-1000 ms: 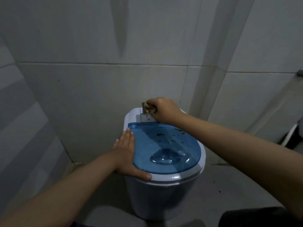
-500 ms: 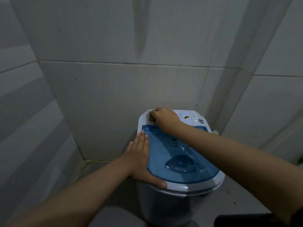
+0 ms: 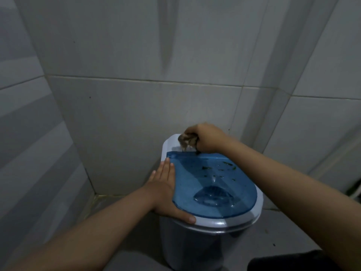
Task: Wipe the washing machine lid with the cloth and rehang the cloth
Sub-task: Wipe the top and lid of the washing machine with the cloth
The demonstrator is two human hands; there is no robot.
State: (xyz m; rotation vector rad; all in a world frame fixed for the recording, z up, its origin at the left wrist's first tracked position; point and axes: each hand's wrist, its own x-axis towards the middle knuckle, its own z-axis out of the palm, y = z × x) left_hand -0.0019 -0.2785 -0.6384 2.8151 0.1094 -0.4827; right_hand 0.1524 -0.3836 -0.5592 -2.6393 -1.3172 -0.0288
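Note:
A small white washing machine [image 3: 187,249] stands in a tiled corner, topped by a translucent blue lid [image 3: 195,182] with dark specks and wet streaks on it. My right hand [image 3: 207,136] is closed around a bunched brownish cloth [image 3: 185,142] at the lid's far edge, over the white back panel. Part of the cloth hangs out to the left of my fist. My left hand [image 3: 166,190] lies flat with fingers together along the lid's left rim, thumb hooked over the front edge.
Grey tiled walls [image 3: 136,114] close in behind and on the left of the machine. The floor joint [image 3: 101,198] runs along the wall base at left. A dark item [image 3: 293,261] sits at the bottom right corner.
My right hand has lifted slightly at the lid's back edge, so more of the bunched cloth shows beside my fist. The view has shifted. My left hand stays on the rim.

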